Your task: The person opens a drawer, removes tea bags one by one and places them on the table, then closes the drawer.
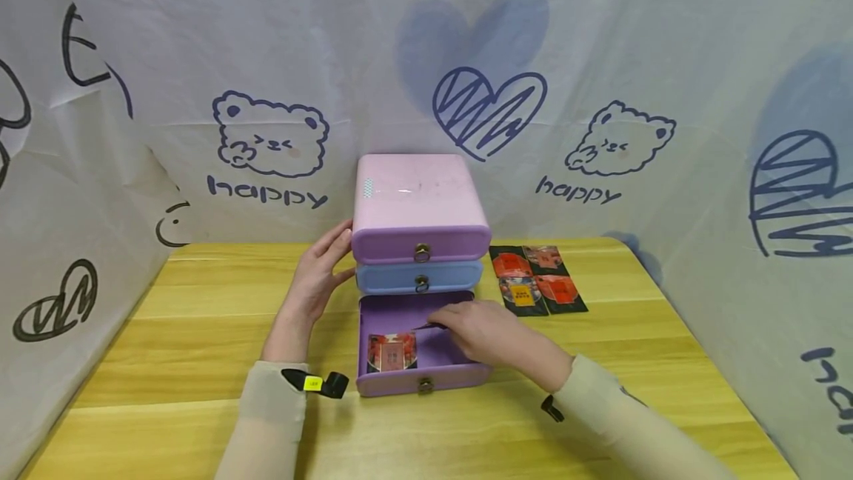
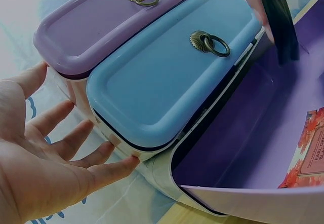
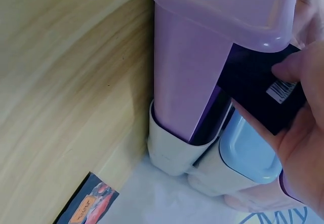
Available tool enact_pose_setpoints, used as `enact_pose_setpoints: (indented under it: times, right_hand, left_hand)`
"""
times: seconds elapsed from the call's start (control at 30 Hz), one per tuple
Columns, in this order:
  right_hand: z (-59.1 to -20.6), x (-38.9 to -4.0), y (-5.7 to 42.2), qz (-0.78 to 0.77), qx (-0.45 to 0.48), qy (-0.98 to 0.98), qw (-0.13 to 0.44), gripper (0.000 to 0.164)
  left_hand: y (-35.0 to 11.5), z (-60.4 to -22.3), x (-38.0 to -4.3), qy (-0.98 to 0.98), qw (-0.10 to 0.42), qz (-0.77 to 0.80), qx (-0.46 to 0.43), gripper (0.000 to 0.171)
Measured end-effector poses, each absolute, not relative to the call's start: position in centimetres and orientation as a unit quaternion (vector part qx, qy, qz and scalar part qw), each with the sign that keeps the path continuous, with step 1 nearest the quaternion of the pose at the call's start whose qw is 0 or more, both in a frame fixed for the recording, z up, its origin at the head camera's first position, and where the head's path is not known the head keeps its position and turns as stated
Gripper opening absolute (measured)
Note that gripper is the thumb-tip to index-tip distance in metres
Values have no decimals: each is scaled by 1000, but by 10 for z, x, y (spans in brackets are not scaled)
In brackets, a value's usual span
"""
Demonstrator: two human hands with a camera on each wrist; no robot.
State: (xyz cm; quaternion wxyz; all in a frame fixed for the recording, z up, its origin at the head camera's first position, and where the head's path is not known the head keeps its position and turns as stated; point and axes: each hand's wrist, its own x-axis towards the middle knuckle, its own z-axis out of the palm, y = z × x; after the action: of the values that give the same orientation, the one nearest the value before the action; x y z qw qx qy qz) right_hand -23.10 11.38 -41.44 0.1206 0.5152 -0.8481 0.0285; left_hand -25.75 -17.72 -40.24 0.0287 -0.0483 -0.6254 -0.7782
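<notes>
A small three-tier drawer box (image 1: pixel 420 191) stands on the table with its bottom purple drawer (image 1: pixel 424 378) pulled out. Inside that drawer lies a red patterned tea sachet (image 1: pixel 392 353), its label partly readable in the left wrist view. My right hand (image 1: pixel 483 332) pinches a dark tea sachet (image 3: pixel 263 89) between thumb and fingers over the drawer; its black back and a barcode show in the right wrist view. With fingers spread, my left hand (image 2: pixel 61 153) touches the box's left side, beside the upper purple drawer and the blue drawer (image 2: pixel 167 67).
To the right of the box, several tea sachets (image 1: pixel 538 280) lie in a block on the wooden table (image 1: pixel 220 347). Behind the box hangs a white printed cloth (image 1: pixel 373 43). Brass ring pulls (image 2: pixel 210 44) stick out from the drawer fronts.
</notes>
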Motion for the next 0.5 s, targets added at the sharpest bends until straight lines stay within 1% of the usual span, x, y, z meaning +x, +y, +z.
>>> enact_pose_setpoints:
  times: [0.23,0.5]
  right_hand:
    - [-411,-224,123,59,509,-840,179,35]
    - [-413,-218,138,85,503,-829,231,43]
  left_hand:
    - [-176,-400,-257,-627,30,-777,-51,52]
    - [-176,-401,-257,-623,28,-780,-48,53]
